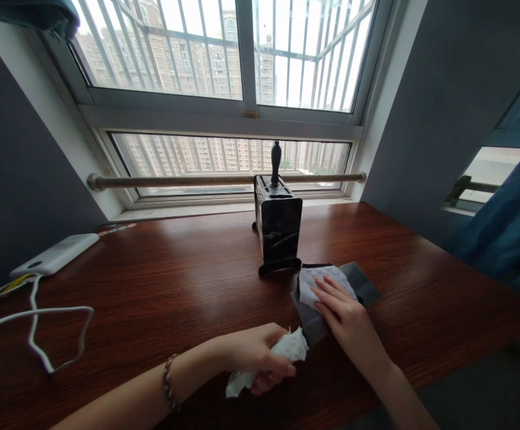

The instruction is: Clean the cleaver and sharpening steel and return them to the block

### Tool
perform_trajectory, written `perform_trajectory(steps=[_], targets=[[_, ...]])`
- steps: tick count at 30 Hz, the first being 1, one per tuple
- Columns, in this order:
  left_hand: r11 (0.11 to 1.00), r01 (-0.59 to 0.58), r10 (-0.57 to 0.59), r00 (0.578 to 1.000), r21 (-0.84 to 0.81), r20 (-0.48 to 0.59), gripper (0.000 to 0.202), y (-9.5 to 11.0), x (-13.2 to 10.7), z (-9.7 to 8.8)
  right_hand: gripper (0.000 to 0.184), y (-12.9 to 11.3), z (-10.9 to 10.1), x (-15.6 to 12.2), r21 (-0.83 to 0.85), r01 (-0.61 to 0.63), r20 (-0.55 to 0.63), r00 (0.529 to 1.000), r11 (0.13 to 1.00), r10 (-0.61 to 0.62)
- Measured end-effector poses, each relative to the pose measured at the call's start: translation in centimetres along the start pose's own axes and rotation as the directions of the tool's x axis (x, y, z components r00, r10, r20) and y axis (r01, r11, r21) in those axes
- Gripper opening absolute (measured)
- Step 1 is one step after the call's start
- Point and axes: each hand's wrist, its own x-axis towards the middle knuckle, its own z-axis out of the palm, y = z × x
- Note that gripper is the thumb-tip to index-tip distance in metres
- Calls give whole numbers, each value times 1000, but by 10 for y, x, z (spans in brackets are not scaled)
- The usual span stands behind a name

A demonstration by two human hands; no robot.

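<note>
My left hand (257, 353) is closed around a crumpled white tissue (294, 345), which pokes out on both sides of the fist. Fingers outstretched, my right hand (344, 310) rests on a white cloth or folded paper (310, 285). Beneath that white piece are a dark edge and a flat grey sheet (362, 283) on the table; what the dark part belongs to is mostly covered. Just behind the sheet stands a black knife block (282, 230), upright, with one dark-handled tool (276, 160) sticking out of its top.
The reddish-brown wooden table (174, 269) reaches back to the window sill. At the far left lies a white power-bank-like box (58, 254) with a white cable (33, 322). A horizontal rail (188, 181) crosses the window. A blue curtain (501, 221) hangs at the right.
</note>
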Motion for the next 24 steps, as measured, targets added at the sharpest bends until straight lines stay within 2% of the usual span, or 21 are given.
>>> perform_trajectory(steps=[4, 7, 11, 14, 16, 18, 20, 22, 24], targets=[[1000, 5, -5, 1000, -17, 25, 22, 2, 0, 0, 33, 47, -12, 7, -73, -114, -140, 985, 991, 103], [1000, 13, -12, 999, -23, 33, 22, 3, -1, 0, 36, 75, -19, 11, -88, -156, -184, 973, 984, 138], [999, 22, -21, 1000, -24, 12, 23, 2, -1, 2, 36, 90, -27, 15, -18, -294, -179, 941, 956, 286], [1000, 26, -26, 999, -7, -42, 22, 2, -2, 4, 33, 93, -33, 17, 181, -425, -161, 877, 887, 453], [1000, 27, -27, 998, 1, -64, 22, 2, -3, 7, 30, 93, -36, 17, 443, -480, -95, 815, 757, 572], [1000, 28, -28, 997, -1, -71, 23, 2, -3, 8, 30, 92, -38, 15, 689, -503, 36, 743, 522, 669], [999, 34, -35, 997, -11, -76, 24, 2, -3, 9, 30, 89, -38, 13, 816, -494, 139, 674, 302, 726], [999, 36, -38, 996, -21, -84, 25, 2, -3, 10, 31, 85, -38, 10, 872, -454, 165, 627, 184, 761], [999, 29, -31, 995, -19, -90, 24, 2, -3, 10, 33, 81, -37, 7, 910, -391, 137, 596, 136, 791]])
